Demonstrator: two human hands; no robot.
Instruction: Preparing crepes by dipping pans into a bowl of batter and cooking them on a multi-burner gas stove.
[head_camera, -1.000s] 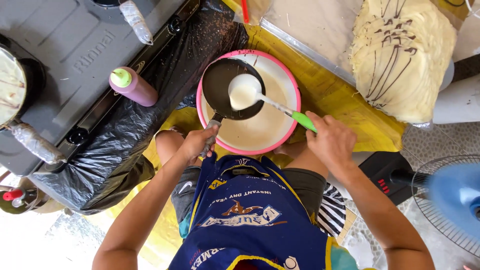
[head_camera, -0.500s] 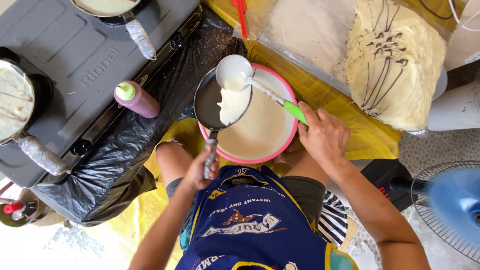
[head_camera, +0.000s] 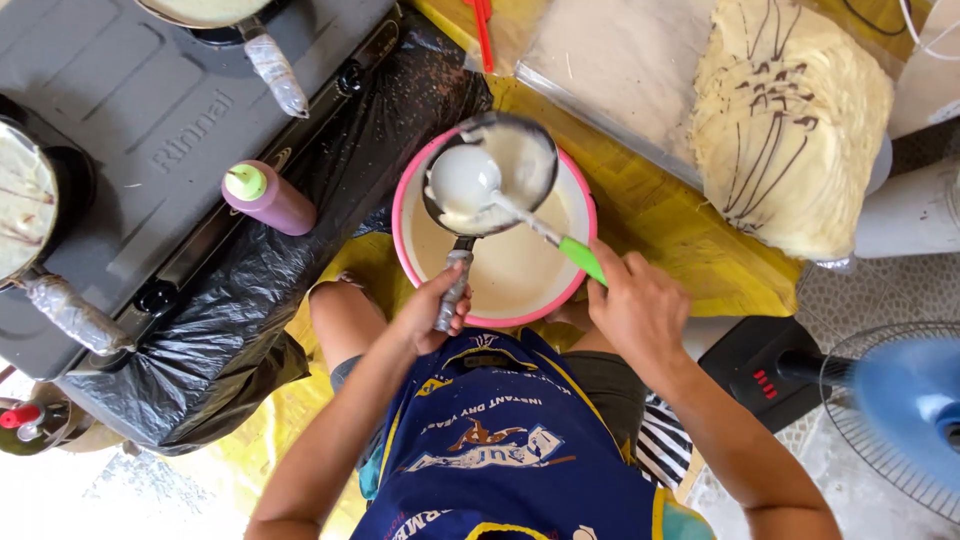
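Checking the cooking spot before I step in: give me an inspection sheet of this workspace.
Surface: yellow sheet on the ground, black plastic under the grey stove.
Job's things: small pan with pale batter, held over pink-rimmed batter bowl; green-handled ladle in the pan.
Clutter: purple squeeze bottle, stack of thin crepes, red-capped bottle.
Grippers: left hand grips the pan handle; right hand holds the ladle.
Cables: thin white cord, top right.
Surroundings: blue fan, second pan on the stove.
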